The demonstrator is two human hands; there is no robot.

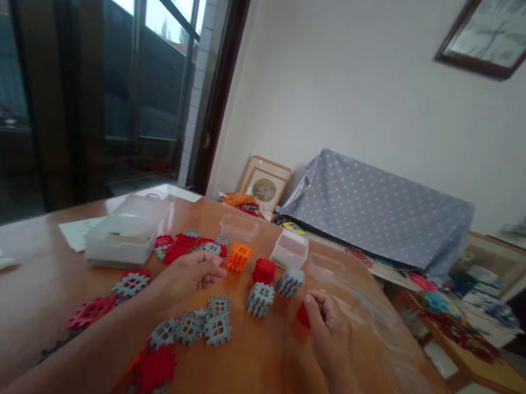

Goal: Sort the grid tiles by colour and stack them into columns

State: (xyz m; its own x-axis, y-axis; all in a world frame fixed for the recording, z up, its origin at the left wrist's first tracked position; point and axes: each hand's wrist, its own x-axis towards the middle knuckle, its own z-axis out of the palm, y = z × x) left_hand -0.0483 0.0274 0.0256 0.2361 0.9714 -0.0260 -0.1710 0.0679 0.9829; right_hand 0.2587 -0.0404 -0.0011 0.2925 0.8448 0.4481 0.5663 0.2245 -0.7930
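My right hand (329, 327) is closed, thumb and fingers pinching a red interlocking plastic piece (304, 315) just above the table's right side. Beside it stand two grey stacks of notched square pieces, one nearer (260, 300) and one farther (291, 282). A red stack (264, 270) and an orange stack (238, 258) stand behind them. My left hand (196, 273) hovers left of the stacks with its fingers loosely curved and nothing visible in them. Loose grey window-like pieces (217, 328) lie below it, and a red piece (156, 368) lies nearer me.
More red and grey pieces (92, 312) lie along the left. A translucent lidded box (119, 242) stands at the back left. A small white container (290, 249) and clear trays (239, 228) sit along the back of the wooden table (258, 383).
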